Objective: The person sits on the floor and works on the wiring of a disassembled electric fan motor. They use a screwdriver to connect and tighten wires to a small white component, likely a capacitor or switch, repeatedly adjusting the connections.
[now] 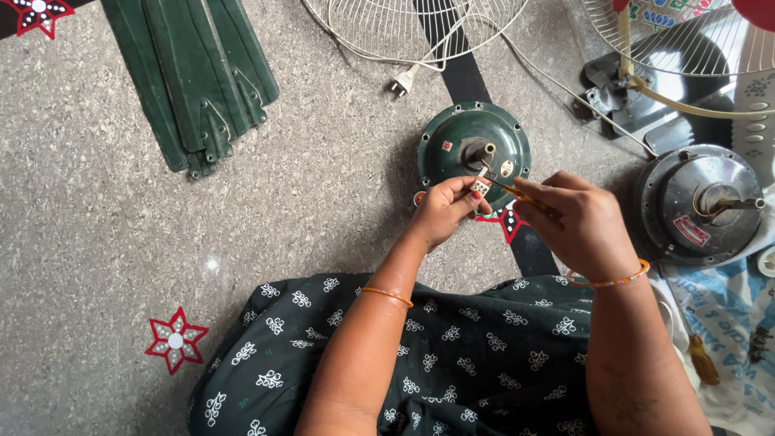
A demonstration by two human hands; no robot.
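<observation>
A dark green round fan motor (pixel 452 145) sits on the stone floor with its shaft pointing up. Just in front of it, my left hand (pixel 442 208) pinches a small white terminal block (pixel 479 186) from which thin wires run toward the motor. My right hand (pixel 577 222) grips a slim yellow-handled screwdriver (pixel 517 194), whose tip points at the white block. Both hands hover over the near rim of the motor.
Green fan blades (pixel 190 77) lie stacked at the upper left. A white wire fan guard (pixel 404 28) and a plug (pixel 400 83) lie behind the motor. A silver fan motor (pixel 698 202) sits at the right, beside a second guard (pixel 694 36) and printed cloth (pixel 726 315).
</observation>
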